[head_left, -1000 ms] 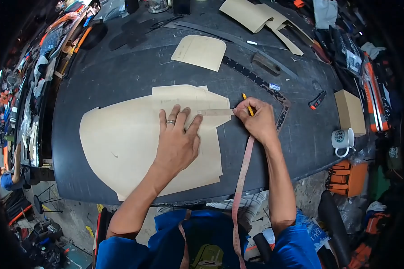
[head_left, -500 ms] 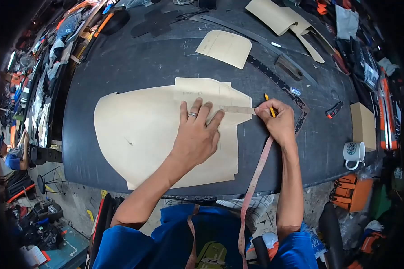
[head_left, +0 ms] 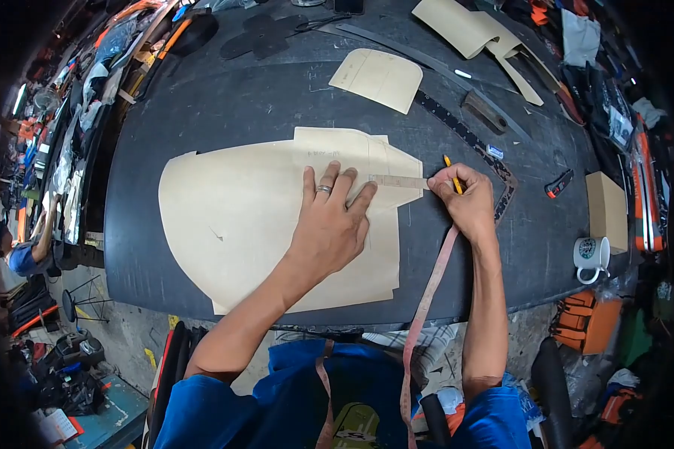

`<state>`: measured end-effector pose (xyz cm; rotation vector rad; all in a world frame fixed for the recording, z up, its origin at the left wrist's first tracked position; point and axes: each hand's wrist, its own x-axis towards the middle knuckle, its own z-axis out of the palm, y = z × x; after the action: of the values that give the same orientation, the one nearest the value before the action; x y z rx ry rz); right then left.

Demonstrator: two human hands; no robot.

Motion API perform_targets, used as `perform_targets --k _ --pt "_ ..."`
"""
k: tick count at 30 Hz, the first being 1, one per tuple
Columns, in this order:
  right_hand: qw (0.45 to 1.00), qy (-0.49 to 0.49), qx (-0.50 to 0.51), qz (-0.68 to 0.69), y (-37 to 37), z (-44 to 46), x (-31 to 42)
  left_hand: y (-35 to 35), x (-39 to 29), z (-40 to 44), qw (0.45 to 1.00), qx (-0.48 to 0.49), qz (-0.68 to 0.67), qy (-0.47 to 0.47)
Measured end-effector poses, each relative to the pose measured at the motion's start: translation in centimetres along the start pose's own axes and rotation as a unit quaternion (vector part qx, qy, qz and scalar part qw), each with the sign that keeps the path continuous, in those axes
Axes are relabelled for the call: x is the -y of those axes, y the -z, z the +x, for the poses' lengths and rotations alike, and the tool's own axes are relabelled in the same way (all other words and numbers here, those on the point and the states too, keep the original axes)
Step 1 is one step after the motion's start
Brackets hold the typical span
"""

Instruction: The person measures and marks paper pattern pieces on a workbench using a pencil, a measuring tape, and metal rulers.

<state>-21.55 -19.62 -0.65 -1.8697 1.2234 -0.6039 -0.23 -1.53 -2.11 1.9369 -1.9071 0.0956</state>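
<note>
A large tan paper pattern [head_left: 232, 217] with a notched right end lies flat on the dark table. My left hand [head_left: 331, 217] rests palm down on it, fingers spread, a ring on one finger. By its index fingertip lies the end of a pink tape measure [head_left: 431, 292], stretched rightward over the pattern's narrow tab. Just beyond the tab's edge, my right hand [head_left: 469, 203] pinches the tape between thumb and finger. A yellow pencil [head_left: 457, 185] is also tucked in that hand's fingers. From there the tape hangs down over the table's front edge toward my body.
A smaller paper piece [head_left: 378, 81] and a metal square [head_left: 466, 133] lie farther back. On the right are an eraser [head_left: 494, 152], a cutter knife [head_left: 559, 184], a cardboard box [head_left: 606, 213] and a white mug [head_left: 591, 256]. Another person [head_left: 24, 256] stands far left.
</note>
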Motion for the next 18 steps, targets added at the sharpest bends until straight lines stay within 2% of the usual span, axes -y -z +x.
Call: perform_targets --k 18 --pt "1.000 -0.003 -0.003 -0.004 -0.12 0.10 -0.04 0.10 -0.13 0.20 1.000 -0.004 0.004 0.007"
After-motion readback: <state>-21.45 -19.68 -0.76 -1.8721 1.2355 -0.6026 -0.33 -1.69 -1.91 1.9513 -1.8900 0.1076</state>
